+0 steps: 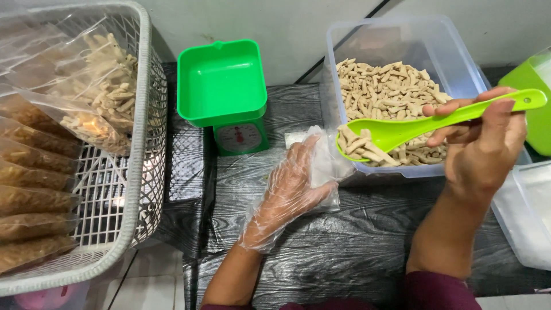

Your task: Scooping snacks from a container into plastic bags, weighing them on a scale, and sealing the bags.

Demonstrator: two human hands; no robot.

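Snack sticks lie in the tub behind the right hand's fingers — the scale left of the left hand's fingers, the basket further left.

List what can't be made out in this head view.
- Clear bag: its opening is hidden by the gloved left hand.
- Scale dial: markings too small to read.
- Clear tub: depth of snack sticks hidden.
- Basket: cut off by the left edge.

Green scale between basket, tub
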